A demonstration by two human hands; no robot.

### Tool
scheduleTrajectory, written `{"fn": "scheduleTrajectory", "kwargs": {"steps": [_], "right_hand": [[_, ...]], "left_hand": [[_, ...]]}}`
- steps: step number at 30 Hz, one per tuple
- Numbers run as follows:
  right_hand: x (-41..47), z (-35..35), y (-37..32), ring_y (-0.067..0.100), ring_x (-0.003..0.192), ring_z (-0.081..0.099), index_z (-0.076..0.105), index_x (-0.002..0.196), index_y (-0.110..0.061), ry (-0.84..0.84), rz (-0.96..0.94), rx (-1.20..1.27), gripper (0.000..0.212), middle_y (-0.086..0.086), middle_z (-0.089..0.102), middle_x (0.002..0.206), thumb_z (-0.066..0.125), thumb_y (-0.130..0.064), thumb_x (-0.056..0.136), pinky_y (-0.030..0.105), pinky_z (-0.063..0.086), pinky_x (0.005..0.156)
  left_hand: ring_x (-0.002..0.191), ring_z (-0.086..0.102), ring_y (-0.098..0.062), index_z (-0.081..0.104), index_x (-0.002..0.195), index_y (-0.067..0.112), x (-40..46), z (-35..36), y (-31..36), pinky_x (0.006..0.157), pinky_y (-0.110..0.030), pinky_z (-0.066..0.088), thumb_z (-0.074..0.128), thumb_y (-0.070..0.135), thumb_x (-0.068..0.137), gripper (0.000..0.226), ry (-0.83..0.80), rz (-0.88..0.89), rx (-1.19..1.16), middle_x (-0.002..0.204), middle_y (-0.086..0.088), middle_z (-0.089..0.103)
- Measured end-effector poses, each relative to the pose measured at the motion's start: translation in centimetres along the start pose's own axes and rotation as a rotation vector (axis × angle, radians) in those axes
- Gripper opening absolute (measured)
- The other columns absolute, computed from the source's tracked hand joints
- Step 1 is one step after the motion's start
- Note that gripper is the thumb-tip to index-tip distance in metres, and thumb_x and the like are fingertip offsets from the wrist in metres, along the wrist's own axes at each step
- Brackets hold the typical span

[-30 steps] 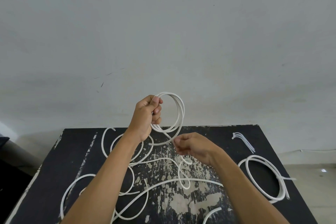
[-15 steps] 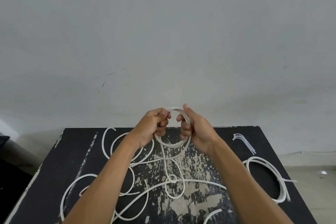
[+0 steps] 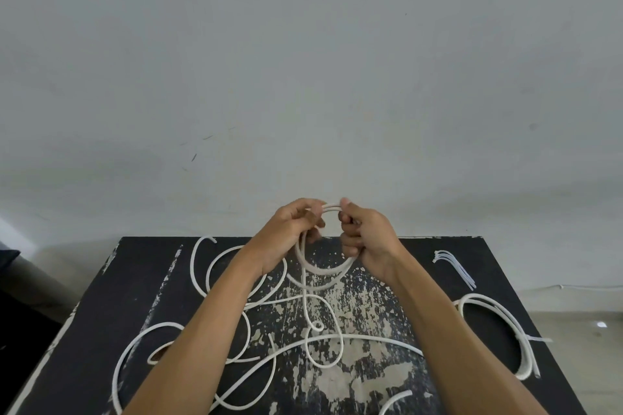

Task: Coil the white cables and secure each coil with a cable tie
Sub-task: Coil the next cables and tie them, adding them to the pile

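Observation:
A small coil of white cable [image 3: 323, 269] hangs in the air above the far middle of the black table [image 3: 135, 283]. My left hand [image 3: 290, 232] grips its left side and my right hand [image 3: 365, 239] grips its right side, thumbs near the top of the loop. The cable's loose tail [image 3: 305, 300] drops from the coil to the tabletop and joins several tangled white cables [image 3: 215, 280] spread over the left and middle. A finished coil with a cable tie [image 3: 505, 317] lies at the right. Spare white cable ties [image 3: 453, 266] lie at the far right.
The table's paint is worn pale in the middle [image 3: 354, 377]. A plain grey wall [image 3: 303, 77] rises right behind the table. A floor strip with a thin wire [image 3: 573, 287] shows past the right edge. A dark object [image 3: 8, 256] sits at the far left.
A second ago my left hand held the coil high while my right hand fed cable below. Both hands now grip the coil, which has come lower and nearer the table.

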State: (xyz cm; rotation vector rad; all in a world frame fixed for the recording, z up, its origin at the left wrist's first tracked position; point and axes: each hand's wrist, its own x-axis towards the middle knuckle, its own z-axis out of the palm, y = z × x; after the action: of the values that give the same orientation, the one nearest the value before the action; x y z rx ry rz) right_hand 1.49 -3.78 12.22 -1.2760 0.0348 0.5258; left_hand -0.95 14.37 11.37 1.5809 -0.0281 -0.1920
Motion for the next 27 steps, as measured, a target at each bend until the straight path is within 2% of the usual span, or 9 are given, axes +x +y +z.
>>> {"fn": "scheduleTrajectory", "kwargs": {"steps": [3, 6, 10, 13, 16, 19, 21, 24, 27], "right_hand": [[0.2, -0.4, 0.0, 0.01, 0.046, 0.016, 0.044, 0.074, -0.018, 0.056, -0.067, 0.101, 0.038, -0.007, 0.02, 0.057, 0.045, -0.032, 0.109, 0.024, 0.024, 0.041], [0.3, -0.8, -0.3, 0.01, 0.047, 0.016, 0.044, 0.073, -0.018, 0.125, -0.109, 0.206, 0.039, -0.006, 0.02, 0.059, 0.045, -0.032, 0.109, 0.024, 0.024, 0.042], [0.4, -0.5, -0.4, 0.01, 0.045, 0.017, 0.046, 0.071, -0.016, 0.192, -0.123, 0.338, 0.04, -0.005, 0.02, 0.059, 0.047, -0.03, 0.108, 0.023, 0.027, 0.041], [0.3, -0.3, 0.0, 0.01, 0.044, 0.018, 0.046, 0.071, -0.015, 0.195, -0.118, 0.435, 0.038, -0.005, 0.021, 0.058, 0.046, -0.026, 0.108, 0.023, 0.029, 0.041], [-0.1, -0.4, 0.3, 0.01, 0.045, 0.019, 0.046, 0.072, -0.015, 0.181, -0.108, 0.487, 0.038, -0.004, 0.022, 0.058, 0.044, -0.023, 0.108, 0.024, 0.03, 0.041], [-0.4, -0.6, 0.5, 0.01, 0.044, 0.02, 0.047, 0.072, -0.014, 0.158, -0.093, 0.532, 0.037, -0.004, 0.022, 0.057, 0.044, -0.023, 0.108, 0.024, 0.032, 0.041], [-0.5, -0.6, 0.5, 0.01, 0.044, 0.021, 0.047, 0.073, -0.014, 0.135, -0.087, 0.551, 0.037, -0.004, 0.023, 0.057, 0.045, -0.024, 0.108, 0.024, 0.033, 0.041], [-0.4, -0.6, 0.5, 0.01, 0.045, 0.022, 0.049, 0.074, -0.013, 0.107, -0.075, 0.569, 0.038, -0.004, 0.024, 0.057, 0.046, -0.027, 0.108, 0.025, 0.035, 0.042], [-0.1, -0.7, 0.7, 0.011, 0.045, 0.029, 0.054, 0.076, -0.011, 0.099, -0.064, 0.559, 0.039, -0.003, 0.029, 0.057, 0.045, -0.03, 0.109, 0.027, 0.042, 0.044]], "left_hand": [[0.097, 0.068, -0.004, 0.063, 0.115, 0.026, 0.2, -0.3, -0.6, 0.09, -0.029, 0.048, 0.058, 0.041, 0.1, 0.022, 0.193, 0.002, 0.081, 0.113, -0.001, 0.069], [0.083, 0.064, -0.013, 0.058, 0.105, 0.022, 0.1, -0.6, -1.7, 0.08, -0.034, 0.049, 0.052, 0.056, 0.099, 0.035, 0.395, -0.104, 0.203, 0.102, -0.001, 0.065], [0.071, 0.057, -0.017, 0.057, 0.1, 0.01, -0.8, 0.0, -2.9, 0.06, -0.03, 0.048, 0.037, 0.085, 0.085, 0.078, 0.224, -0.47, 0.22, 0.09, -0.008, 0.064], [0.094, 0.066, -0.023, 0.056, 0.124, 0.004, -0.9, 1.1, -3.6, 0.075, -0.034, 0.052, 0.034, 0.096, 0.067, 0.11, 0.093, -0.533, 0.078, 0.114, -0.015, 0.068], [0.136, 0.05, -0.026, 0.052, 0.142, 0.025, -0.7, 2.2, -4.0, 0.116, -0.048, 0.028, 0.019, 0.09, 0.078, 0.097, 0.109, -0.312, -0.081, 0.146, -0.008, 0.056], [0.149, 0.024, -0.012, 0.045, 0.147, 0.039, -0.6, 2.6, -3.9, 0.117, -0.042, 0.01, 0.022, 0.088, 0.084, 0.083, 0.101, -0.153, -0.112, 0.161, 0.006, 0.035], [0.144, 0.034, -0.007, 0.04, 0.146, 0.047, -0.4, 2.5, -3.5, 0.112, -0.035, 0.017, 0.045, 0.077, 0.087, 0.067, 0.049, -0.1, -0.039, 0.154, 0.01, 0.041], [0.114, 0.062, -0.003, 0.043, 0.134, 0.053, 0.1, 2.4, -2.8, 0.097, -0.026, 0.039, 0.062, 0.045, 0.092, 0.047, 0.009, -0.053, 0.08, 0.125, 0.0, 0.063], [0.094, 0.069, -0.02, 0.052, 0.13, 0.044, 0.4, 2.4, -2.9, 0.096, -0.045, 0.055, 0.063, 0.013, 0.098, 0.046, 0.045, -0.01, 0.068, 0.099, -0.01, 0.063]]}}
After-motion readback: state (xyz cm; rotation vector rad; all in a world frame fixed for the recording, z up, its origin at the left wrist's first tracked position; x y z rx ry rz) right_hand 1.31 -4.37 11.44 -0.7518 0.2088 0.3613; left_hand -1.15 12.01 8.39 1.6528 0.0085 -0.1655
